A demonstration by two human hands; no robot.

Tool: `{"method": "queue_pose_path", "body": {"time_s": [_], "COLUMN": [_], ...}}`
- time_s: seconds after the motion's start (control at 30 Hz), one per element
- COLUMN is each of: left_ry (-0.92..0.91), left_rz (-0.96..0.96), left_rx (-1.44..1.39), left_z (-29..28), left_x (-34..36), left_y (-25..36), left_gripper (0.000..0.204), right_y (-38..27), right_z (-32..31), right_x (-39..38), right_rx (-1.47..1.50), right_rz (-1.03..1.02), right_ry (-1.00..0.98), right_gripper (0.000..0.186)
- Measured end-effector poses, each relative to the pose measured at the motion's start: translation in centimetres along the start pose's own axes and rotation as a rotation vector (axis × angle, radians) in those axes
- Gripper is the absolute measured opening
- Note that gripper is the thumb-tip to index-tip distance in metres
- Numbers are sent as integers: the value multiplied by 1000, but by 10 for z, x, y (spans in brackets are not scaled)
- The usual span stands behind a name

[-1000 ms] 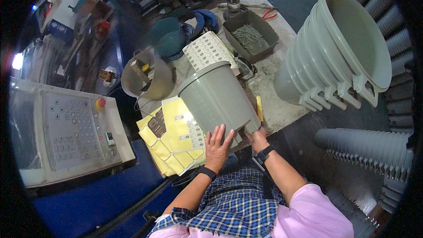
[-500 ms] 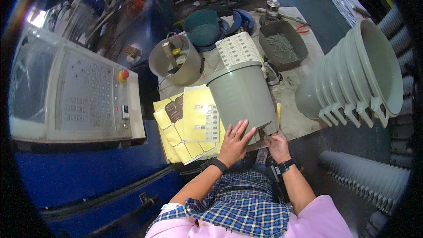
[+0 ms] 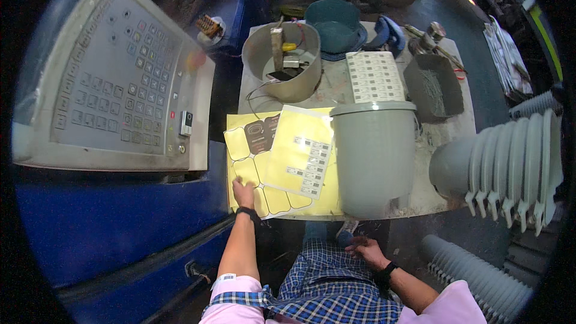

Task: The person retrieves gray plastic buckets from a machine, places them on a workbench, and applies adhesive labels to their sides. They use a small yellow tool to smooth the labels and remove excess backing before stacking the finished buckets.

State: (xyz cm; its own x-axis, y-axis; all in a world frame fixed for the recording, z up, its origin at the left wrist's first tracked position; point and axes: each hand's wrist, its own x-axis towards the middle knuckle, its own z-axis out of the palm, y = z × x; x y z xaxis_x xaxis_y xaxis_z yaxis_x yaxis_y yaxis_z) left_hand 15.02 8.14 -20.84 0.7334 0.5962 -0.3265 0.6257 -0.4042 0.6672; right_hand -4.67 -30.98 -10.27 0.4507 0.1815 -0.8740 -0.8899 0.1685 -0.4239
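My left hand [image 3: 243, 189] is on the left part of the yellow sticker sheets [image 3: 273, 198], fingers bent and apart. My right hand [image 3: 369, 250] hangs below the table's front edge before the checked apron, its fingers loosely bent and apart. A grey bucket [image 3: 372, 162] lies on its side at the table's front, rim away from me, right of a white label sheet [image 3: 297, 129] on the yellow ones. Behind the bucket is a block topped with small labels [image 3: 372, 72].
A machine control panel [image 3: 120, 108] stands left. Nested grey buckets [image 3: 456, 174] lie right, more [image 3: 468, 270] below them. On the table [image 3: 438, 198] stand a bin of tools [image 3: 282, 84], teal tubs [image 3: 333, 24], a container of nails [image 3: 420, 84] and a metal jar [image 3: 435, 33].
Both hands have left the grey bucket: my left moved left onto the yellow sheets, my right dropped below the table edge. The bucket sits straighter, and the view has shifted.
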Motion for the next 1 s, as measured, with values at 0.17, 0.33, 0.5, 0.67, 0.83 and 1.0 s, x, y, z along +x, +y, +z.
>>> {"method": "queue_pose_path", "body": {"time_s": [0.17,0.33,0.5,0.67,0.83,1.0], "left_ry": [114,146,-266,-346,22,20], "left_rz": [-126,-256,-113,8,-109,-33], "left_rx": [128,105,-472,-422,-576,-672], "left_z": [17,23,20,-19,-63,-112], "left_x": [34,35,47,11,-95,-193], "left_y": [44,61,64,66,59,74], "left_gripper": [57,67,29,25,23,24], "right_y": [-24,-26,-19,-40,-80,-108], "right_z": [10,12,22,41,77,131], "right_x": [11,17,19,9,6,-11], "right_rx": [-81,-189,-171,-225,-427,-674], "right_rz": [-63,-67,-88,-161,-388,-735], "right_ry": [71,183,154,88,-66,-168], "right_gripper": [35,35,34,35,35,27]}}
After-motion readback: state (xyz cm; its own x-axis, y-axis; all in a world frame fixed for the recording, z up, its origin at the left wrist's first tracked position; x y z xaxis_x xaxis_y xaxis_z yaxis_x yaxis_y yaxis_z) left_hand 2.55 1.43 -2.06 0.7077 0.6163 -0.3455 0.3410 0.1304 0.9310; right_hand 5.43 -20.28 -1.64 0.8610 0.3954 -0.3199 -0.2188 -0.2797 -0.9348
